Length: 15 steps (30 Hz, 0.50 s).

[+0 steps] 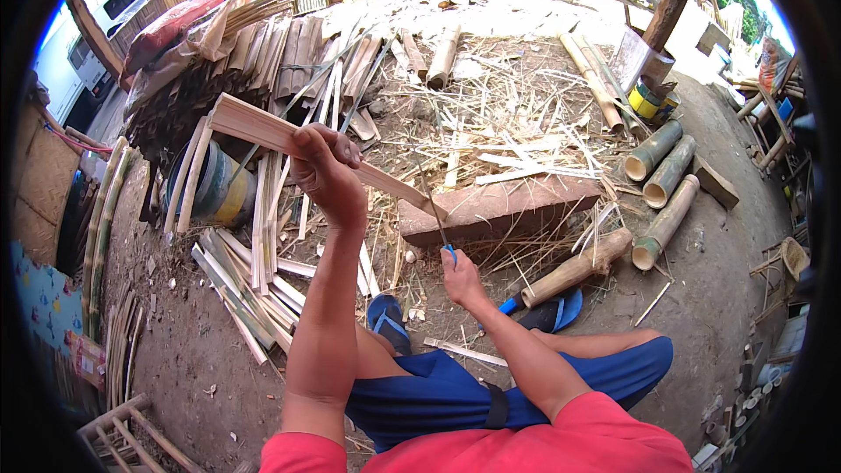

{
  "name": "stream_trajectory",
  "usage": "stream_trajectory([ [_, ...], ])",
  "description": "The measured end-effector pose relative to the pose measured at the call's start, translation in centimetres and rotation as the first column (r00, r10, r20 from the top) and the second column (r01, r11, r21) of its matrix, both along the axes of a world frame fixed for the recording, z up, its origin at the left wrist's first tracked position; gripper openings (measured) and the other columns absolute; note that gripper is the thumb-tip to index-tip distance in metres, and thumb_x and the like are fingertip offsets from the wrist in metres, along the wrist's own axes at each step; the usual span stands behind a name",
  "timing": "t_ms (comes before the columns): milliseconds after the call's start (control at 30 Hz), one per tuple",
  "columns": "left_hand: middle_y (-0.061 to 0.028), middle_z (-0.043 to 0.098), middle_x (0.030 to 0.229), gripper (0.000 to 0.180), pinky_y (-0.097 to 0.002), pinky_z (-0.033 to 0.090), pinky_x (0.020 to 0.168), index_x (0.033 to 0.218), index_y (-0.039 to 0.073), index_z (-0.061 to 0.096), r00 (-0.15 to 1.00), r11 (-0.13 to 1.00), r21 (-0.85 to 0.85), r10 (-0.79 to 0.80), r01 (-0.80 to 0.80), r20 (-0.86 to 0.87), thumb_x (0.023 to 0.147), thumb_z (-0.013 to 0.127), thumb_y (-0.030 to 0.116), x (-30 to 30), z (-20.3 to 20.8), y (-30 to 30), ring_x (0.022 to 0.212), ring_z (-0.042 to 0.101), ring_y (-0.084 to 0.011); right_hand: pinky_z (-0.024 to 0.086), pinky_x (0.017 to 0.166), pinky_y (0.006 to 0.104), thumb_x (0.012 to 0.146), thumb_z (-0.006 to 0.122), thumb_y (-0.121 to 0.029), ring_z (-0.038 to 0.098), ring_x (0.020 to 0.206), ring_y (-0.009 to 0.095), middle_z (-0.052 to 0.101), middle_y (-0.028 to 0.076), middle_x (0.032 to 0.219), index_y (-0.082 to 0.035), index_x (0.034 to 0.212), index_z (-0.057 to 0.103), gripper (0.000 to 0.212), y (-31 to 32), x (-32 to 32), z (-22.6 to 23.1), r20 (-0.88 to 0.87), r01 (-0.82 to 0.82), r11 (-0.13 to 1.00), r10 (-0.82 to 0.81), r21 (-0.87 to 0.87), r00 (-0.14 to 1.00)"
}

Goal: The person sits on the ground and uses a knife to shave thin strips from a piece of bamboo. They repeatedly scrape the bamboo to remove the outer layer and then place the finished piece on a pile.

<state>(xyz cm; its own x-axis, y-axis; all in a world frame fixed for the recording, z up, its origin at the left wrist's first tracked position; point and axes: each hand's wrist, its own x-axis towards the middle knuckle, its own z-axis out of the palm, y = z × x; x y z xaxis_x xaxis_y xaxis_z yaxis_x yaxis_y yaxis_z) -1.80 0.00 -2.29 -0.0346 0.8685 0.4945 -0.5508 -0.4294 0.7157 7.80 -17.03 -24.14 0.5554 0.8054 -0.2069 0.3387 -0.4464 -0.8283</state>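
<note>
Fingers of the left hand [331, 173] are found closed around a bamboo slat [385, 182], gripping it near mid-length, with the thumb side uppermost. Fingers of the right hand [462, 280] are clamped together on the blue handle of a knife [441, 233], whose narrow dark blade points forward and away from the person. The slat is held in front of the person, on a slope: its left end is raised, its right end is lower and lies at a reddish-brown block [517, 203] on the ground. Colour of the slat is pale tan to cream; form is long, flat and straight, appearing broader toward the raised end, with fine lines running lengthwise. Whether it is a single piece or several layers held together cannot be determined. The blade crosses the lower end of the slat; depth of any cut cannot be told. Condition of surroundings: thin shavings [526, 109] are scattered beyond the block; loose cut strips [241, 285] lie to the left on bare soil; a bucket [229, 188] stands near them; three greenish bamboo tubes [673, 172] lie side by side to the right.
</note>
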Motion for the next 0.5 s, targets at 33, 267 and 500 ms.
stream_trajectory([
  [33,0.0005,0.041,0.062,0.047,-0.0254,0.039,0.053,0.083,0.01,0.046,1.0,1.0,-0.004,0.006,-0.005,0.004,0.103,0.047,0.053,-0.1,0.1,0.1,0.052,0.042,-0.0101,0.048,0.082,0.0555,0.102,0.042,-0.051,0.061,0.099,0.052,0.066,0.033,0.097,0.001,0.104,0.062,0.057,-0.3,1.3,-1.6,-0.03,0.102,0.954,-0.115,-0.283,0.993],
  [267,0.0008,0.036,0.061,0.058,-0.0267,0.037,0.052,0.083,0.012,0.046,0.945,0.943,0.068,-0.321,0.325,-0.06,0.098,0.038,0.068,-0.5,0.4,1.2,0.048,0.035,-0.0109,0.047,0.073,0.0529,0.104,0.044,-0.046,0.063,0.088,0.048,0.063,0.03,0.085,-0.001,0.096,0.058,0.048,-1.0,4.4,3.6,-0.09,-0.159,0.987,0.162,0.037,0.983],
  [500,0.0012,0.036,0.06,0.059,-0.0254,0.035,0.049,0.082,0.012,0.046,0.935,0.934,0.059,-0.351,0.353,-0.039,0.098,0.039,0.068,-0.9,0.3,1.4,0.047,0.035,-0.0096,0.048,0.063,0.0476,0.103,0.043,-0.05,0.062,0.069,0.041,0.061,0.023,0.073,0.001,0.09,0.055,0.054,-2.2,2.1,1.7,0.008,-0.045,0.999,0.045,-0.025,0.999],
])
